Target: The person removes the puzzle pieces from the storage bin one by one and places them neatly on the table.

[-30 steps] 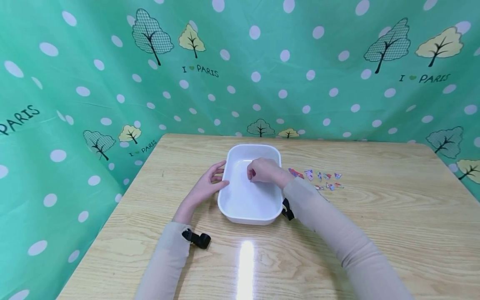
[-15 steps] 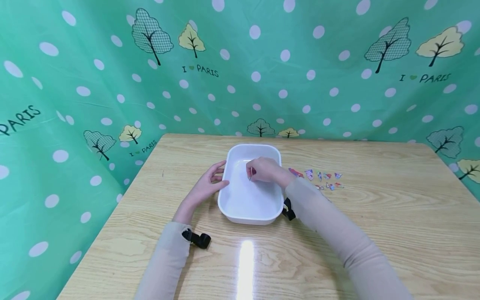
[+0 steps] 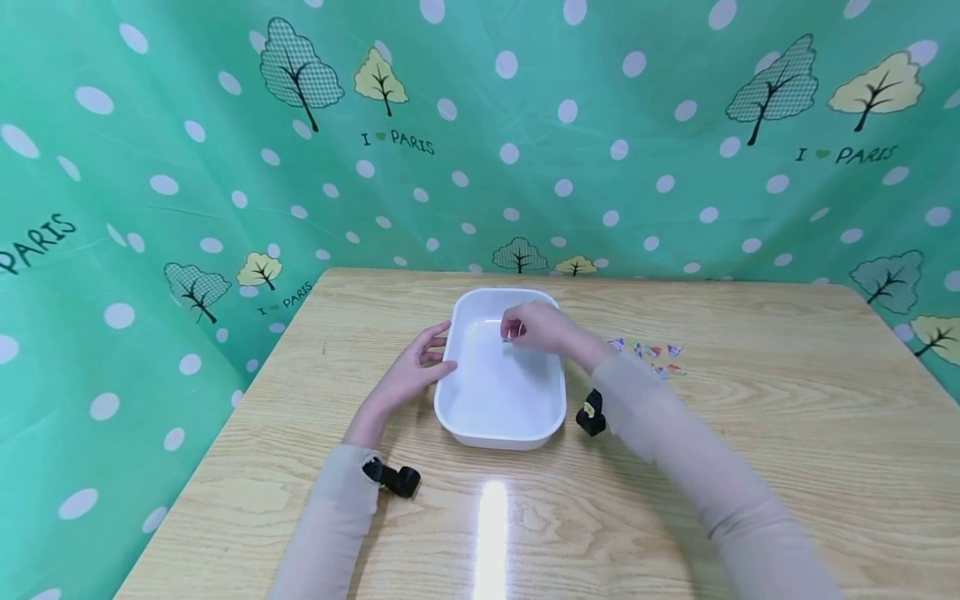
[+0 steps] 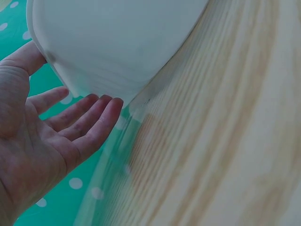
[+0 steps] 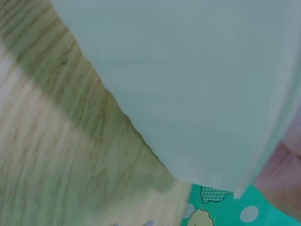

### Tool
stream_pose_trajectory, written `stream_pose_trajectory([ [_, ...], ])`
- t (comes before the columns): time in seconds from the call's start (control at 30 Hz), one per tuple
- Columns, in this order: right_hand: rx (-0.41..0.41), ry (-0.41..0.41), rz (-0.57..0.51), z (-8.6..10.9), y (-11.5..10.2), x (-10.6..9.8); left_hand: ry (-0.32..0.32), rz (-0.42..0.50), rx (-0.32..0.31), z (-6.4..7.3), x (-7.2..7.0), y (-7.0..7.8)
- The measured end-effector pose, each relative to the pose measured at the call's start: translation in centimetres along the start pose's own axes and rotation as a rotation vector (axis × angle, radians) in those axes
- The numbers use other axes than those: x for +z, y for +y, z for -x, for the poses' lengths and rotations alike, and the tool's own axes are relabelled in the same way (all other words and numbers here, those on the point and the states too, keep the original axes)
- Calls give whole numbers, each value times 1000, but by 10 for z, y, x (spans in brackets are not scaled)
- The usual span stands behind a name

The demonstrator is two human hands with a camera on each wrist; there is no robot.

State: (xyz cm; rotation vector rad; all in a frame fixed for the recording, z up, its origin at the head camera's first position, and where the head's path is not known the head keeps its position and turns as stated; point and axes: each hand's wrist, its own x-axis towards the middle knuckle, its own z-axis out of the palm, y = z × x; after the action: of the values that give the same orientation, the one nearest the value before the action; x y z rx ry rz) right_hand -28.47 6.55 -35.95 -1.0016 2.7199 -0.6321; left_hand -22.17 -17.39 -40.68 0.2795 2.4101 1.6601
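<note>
A white plastic basin [image 3: 501, 400] stands on the wooden table. My left hand [image 3: 412, 373] holds its left side, thumb over the rim and fingers against the outer wall; the left wrist view shows these fingers [image 4: 106, 120] gently bent. Over the basin's far right part, my right hand [image 3: 536, 325] has its fingertips together, pinching a tiny greenish thing [image 3: 507, 339] too small to identify. In the right wrist view the basin wall [image 5: 188, 84] hides most of that hand, leaving part of the palm [image 5: 282, 181] at the edge.
Several small colourful pieces [image 3: 653, 351] lie on the table [image 3: 787, 400] right of the basin, some behind the right forearm. A green dotted cloth [image 3: 480, 167] hangs behind the table. Black wrist straps [image 3: 393, 477] sit on both sleeves.
My right hand has lifted slightly and shifted right and away inside the basin, with the tiny thing now showing at its fingertips. My left hand and the basin stay put.
</note>
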Motion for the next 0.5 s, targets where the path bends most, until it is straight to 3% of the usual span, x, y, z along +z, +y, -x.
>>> stream_pose_trajectory([
  [0.3,94,41,-163,16,8,-13,0,-5,-1,0,0,0],
  [0.5,85,95,-180,31,14,-24,5,-13,1,-1,0,-1],
])
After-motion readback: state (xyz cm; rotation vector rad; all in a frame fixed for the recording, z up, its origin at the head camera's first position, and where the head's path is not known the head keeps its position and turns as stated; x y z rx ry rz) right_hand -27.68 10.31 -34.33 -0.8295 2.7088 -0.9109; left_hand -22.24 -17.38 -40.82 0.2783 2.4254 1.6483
